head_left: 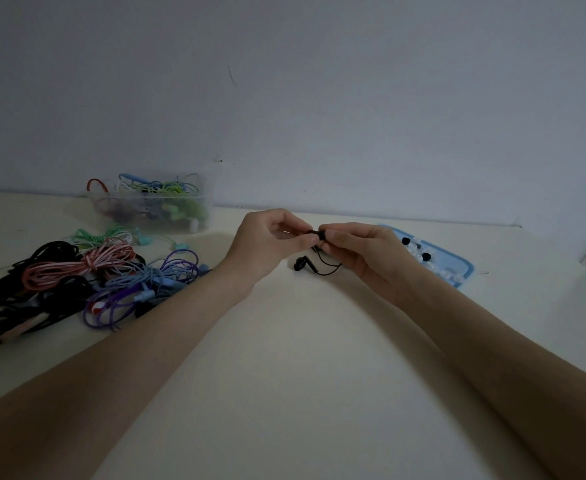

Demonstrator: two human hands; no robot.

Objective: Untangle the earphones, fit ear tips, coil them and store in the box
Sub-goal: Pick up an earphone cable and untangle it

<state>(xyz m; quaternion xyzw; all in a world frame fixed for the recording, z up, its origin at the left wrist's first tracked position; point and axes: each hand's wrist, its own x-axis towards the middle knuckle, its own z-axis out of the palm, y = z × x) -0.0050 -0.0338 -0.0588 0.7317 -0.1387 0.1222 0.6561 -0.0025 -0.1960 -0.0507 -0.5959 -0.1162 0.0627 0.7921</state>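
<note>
Above the table [302, 341], between my 2 hands, I hold 1 black earbud [315, 233]: my left hand [270, 244] pinches it, my right hand [360, 252] presses what I judge is an ear tip on. Its twin [300, 264] dangles below on the cable. Some coils already sit in the clear box [153, 206]; a tangled pile [76, 282] waits at left. Spare tips lie on the blue tray [457, 261]. Both forearms reach forward, wrists raised.
</note>
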